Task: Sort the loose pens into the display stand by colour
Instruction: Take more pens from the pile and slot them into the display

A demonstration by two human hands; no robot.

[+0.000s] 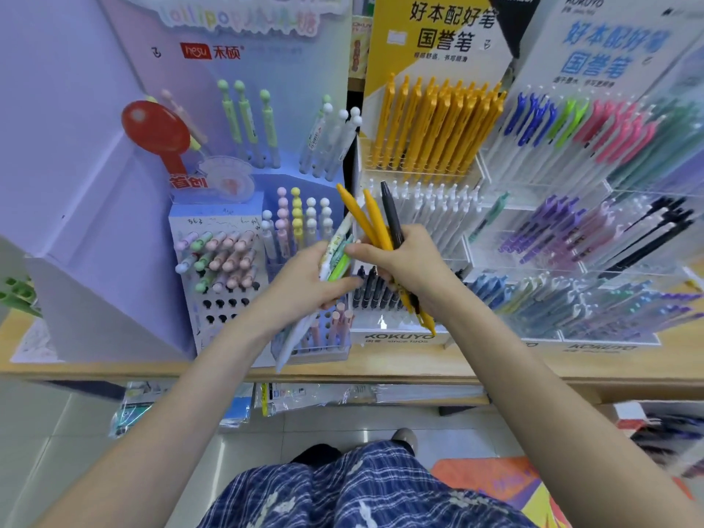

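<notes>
Two hands: both raised in front of the pen displays, close together, fingertips nearly touching.
Right hand [409, 266]: fingers curled round a bundle of loose pens held upright.
Yellow pens [371, 222]: two in the right hand, caps pointing far and slightly left; their tips stick out below the fist toward the near edge.
Black pen [391, 215]: in the same grip, just right of the yellow pens, cap end up.
Left hand [304, 278]: fingers and thumb wrapped round a second bundle, tilted to the right.
Pale pens [337, 257]: white and light-green barrels in the left hand; the lower ends run down past the wrist toward the near left.
Display stand [472, 238]: clear tiered racks on the right, stocked in colour groups.
Yellow row [434, 123]: far tier, directly beyond the right hand.
White row [430, 207]: tier just nearer than the yellow row.
Mixed rows [594, 131]: blue, green, pink to the far right; purple and black below them.
Pastel stand [224, 257]: lilac display on the left, ball-topped pens in holes and cups.
Surface [114, 369]: wooden shelf top carrying both displays.
</notes>
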